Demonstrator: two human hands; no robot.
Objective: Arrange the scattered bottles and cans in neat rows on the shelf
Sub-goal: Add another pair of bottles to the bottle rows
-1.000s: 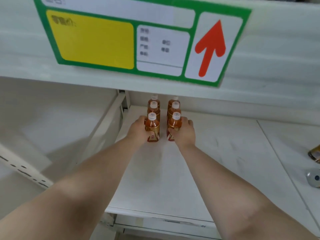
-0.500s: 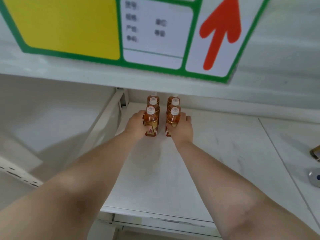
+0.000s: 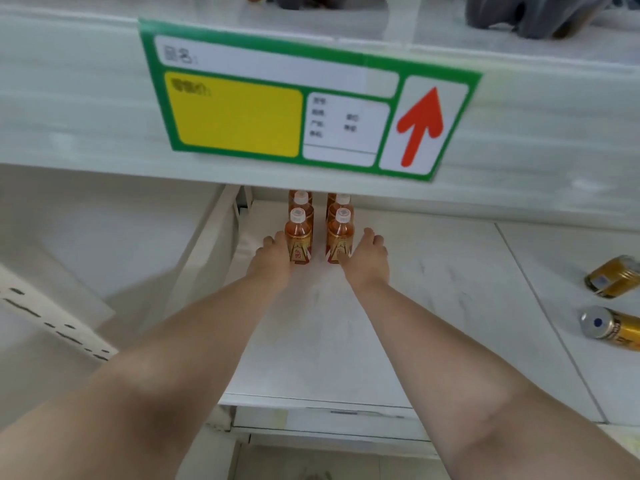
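Note:
Two short rows of amber tea bottles with white caps stand upright at the back left of the white shelf (image 3: pixel 311 341). The front left bottle (image 3: pixel 298 237) and front right bottle (image 3: pixel 340 237) stand side by side with a small gap. My left hand (image 3: pixel 273 259) lies flat against the left side of the front left bottle, fingers stretched out. On the other flank, my right hand (image 3: pixel 367 258) rests against the front right bottle, thumb near its base, fingers spread. Two gold cans (image 3: pixel 613 277) (image 3: pixel 614 329) lie on their sides at the far right.
The upper shelf's front edge hangs low over the bottles and carries a green, yellow and white label with a red arrow (image 3: pixel 235 116). Dark objects (image 3: pixel 536 12) sit on the upper shelf. A white side bracket (image 3: pixel 211 258) borders the shelf on the left.
Both hands have loosened from around the front bottles and now lie flat beside them. The view has shifted, bringing the upper shelf and both cans into sight.

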